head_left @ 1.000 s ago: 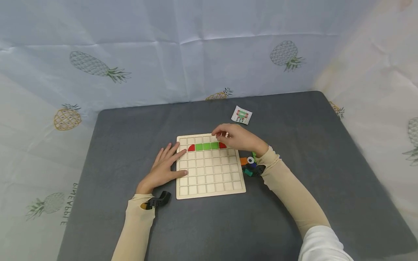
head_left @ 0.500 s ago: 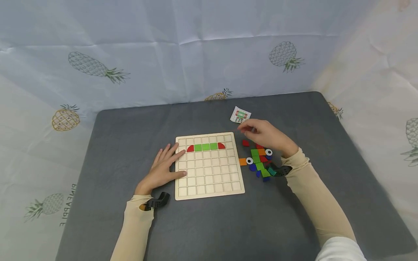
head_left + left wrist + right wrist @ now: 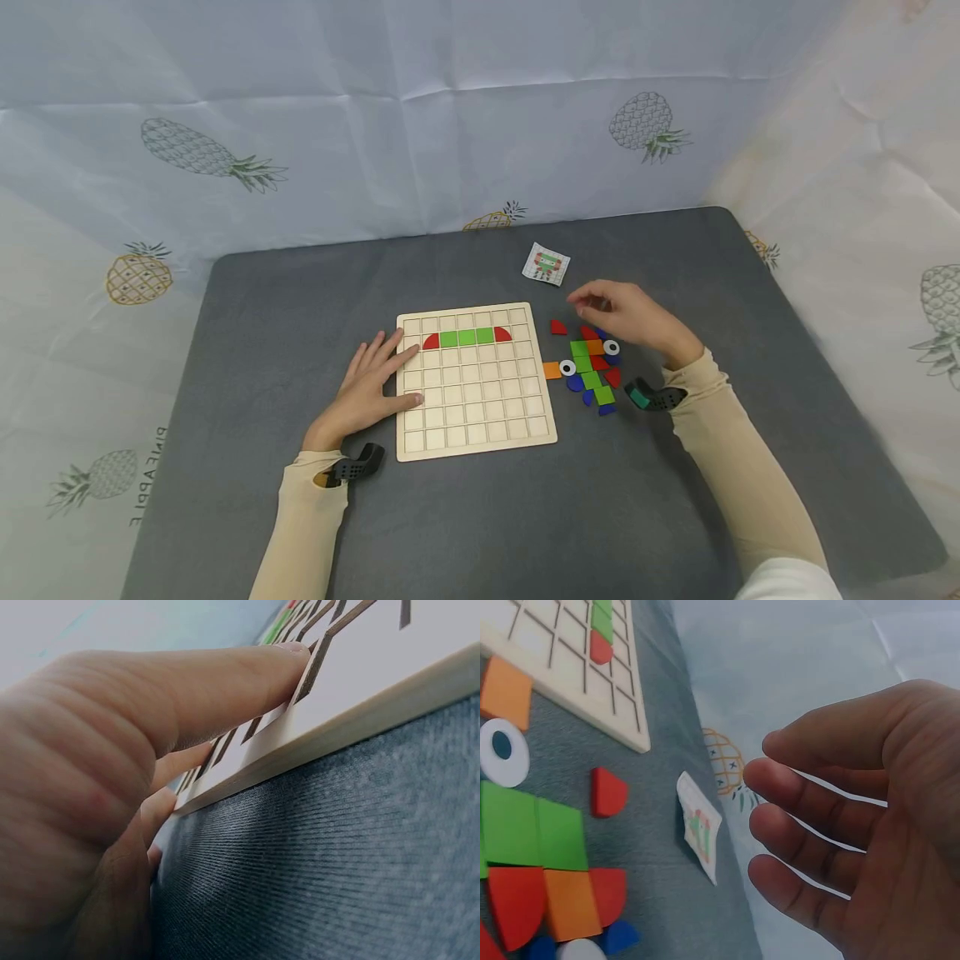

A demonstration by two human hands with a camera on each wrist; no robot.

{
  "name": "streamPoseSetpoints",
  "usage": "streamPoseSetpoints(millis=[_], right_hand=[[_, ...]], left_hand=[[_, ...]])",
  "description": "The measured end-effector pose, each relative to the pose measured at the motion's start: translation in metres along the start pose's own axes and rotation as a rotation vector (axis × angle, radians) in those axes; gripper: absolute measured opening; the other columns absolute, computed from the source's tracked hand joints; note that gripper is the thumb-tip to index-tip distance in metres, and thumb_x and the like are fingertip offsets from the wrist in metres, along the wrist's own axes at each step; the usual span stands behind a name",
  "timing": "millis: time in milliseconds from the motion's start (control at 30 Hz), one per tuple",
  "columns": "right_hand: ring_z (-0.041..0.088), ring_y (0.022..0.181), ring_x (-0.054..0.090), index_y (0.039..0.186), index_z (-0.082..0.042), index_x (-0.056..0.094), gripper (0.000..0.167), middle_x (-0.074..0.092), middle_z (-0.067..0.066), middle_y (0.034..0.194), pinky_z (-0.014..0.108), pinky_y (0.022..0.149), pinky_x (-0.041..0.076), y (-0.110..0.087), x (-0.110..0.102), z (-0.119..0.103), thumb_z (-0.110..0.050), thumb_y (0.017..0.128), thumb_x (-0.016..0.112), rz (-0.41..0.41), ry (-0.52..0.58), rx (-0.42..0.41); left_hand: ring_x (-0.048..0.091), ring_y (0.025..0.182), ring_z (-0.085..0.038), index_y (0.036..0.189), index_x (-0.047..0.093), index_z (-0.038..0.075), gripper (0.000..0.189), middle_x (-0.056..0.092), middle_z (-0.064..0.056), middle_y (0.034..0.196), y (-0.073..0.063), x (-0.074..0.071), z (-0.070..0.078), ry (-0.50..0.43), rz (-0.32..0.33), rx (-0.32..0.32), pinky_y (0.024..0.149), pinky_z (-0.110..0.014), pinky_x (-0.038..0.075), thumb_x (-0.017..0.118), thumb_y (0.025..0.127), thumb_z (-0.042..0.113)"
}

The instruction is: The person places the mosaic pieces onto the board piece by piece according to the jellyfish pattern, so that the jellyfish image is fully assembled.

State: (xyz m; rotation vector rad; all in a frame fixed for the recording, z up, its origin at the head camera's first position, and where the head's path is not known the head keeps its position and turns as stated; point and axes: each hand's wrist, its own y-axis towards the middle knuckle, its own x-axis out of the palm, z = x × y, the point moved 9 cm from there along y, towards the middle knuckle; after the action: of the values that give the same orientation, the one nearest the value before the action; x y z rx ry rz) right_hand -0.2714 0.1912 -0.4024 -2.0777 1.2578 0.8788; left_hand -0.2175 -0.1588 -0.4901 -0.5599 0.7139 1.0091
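My left hand (image 3: pixel 367 396) lies with its fingers spread over the left edge of a wooden grid board (image 3: pixel 476 414). In the left wrist view its thumb (image 3: pixel 247 679) rests on the board's top. A row on the board holds three green square tiles (image 3: pixel 467 337) between a red quarter-round tile (image 3: pixel 431 341) and another red quarter-round tile (image 3: pixel 502 334). Off the board's right side, my right hand (image 3: pixel 633 318) hovers above the table with loosely bent fingers and nothing between them. Below it is a loose red quarter-round tile (image 3: pixel 609 792), apart from the others.
Right of the board lies a cluster of loose tiles: green squares (image 3: pixel 582 364), an orange square (image 3: pixel 551 370), a white ring-shaped piece (image 3: pixel 567 367), and red and blue curved pieces. A small picture card (image 3: pixel 546 265) lies behind the board on the grey table (image 3: pixel 480 533).
My right hand has moved right, from the board's red tile to above the loose tiles, uncovering the row's right end and the cluster. The left hand keeps its place on the board.
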Motion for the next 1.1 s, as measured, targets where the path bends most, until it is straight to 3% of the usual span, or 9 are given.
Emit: streamPoseSetpoints(millis=[167,533,767,1100], right_hand=[[0.022,0.086,0.057,0.132,-0.002,0.063,0.033,0.067,0.012,0.106,0.030,0.069,0.051,-0.002,0.009,0.008,-0.017,0.104,0.058,-0.030,0.031,0.028],[0.018,0.086,0.056,0.124,-0.007,0.070,0.026,0.067,0.005,0.104,0.028,0.071,0.050,-0.004,0.043,0.007,-0.017,0.101,0.064,-0.097,0.062,0.006],[0.020,0.090,0.054,0.121,-0.006,0.072,0.027,0.068,0.007,0.111,0.031,0.075,0.049,-0.008,0.060,-0.007,-0.017,0.097,0.069,-0.132,-0.044,-0.056],[0.025,0.103,0.057,0.121,-0.007,0.073,0.028,0.069,0.009,0.118,0.038,0.085,0.053,-0.016,0.076,-0.009,-0.014,0.094,0.070,-0.133,-0.133,-0.053]], left_hand=[[0.000,0.160,-0.034,0.159,0.038,0.020,0.084,0.011,-0.006,0.173,0.000,0.000,0.000,-0.001,-0.001,0.003,0.128,-0.055,-0.006,0.076,0.088,0.044],[-0.001,0.160,-0.033,0.159,0.037,0.020,0.085,0.011,-0.006,0.173,-0.001,0.000,0.001,-0.011,0.001,0.003,0.128,-0.055,-0.007,0.077,0.087,0.044],[0.000,0.160,-0.034,0.158,0.038,0.019,0.083,0.012,-0.007,0.173,0.000,0.000,0.001,-0.002,-0.001,0.003,0.128,-0.056,-0.006,0.076,0.088,0.043],[0.000,0.160,-0.034,0.158,0.038,0.019,0.084,0.012,-0.007,0.173,0.000,0.000,0.001,0.001,-0.004,-0.002,0.128,-0.055,-0.007,0.077,0.088,0.042]])
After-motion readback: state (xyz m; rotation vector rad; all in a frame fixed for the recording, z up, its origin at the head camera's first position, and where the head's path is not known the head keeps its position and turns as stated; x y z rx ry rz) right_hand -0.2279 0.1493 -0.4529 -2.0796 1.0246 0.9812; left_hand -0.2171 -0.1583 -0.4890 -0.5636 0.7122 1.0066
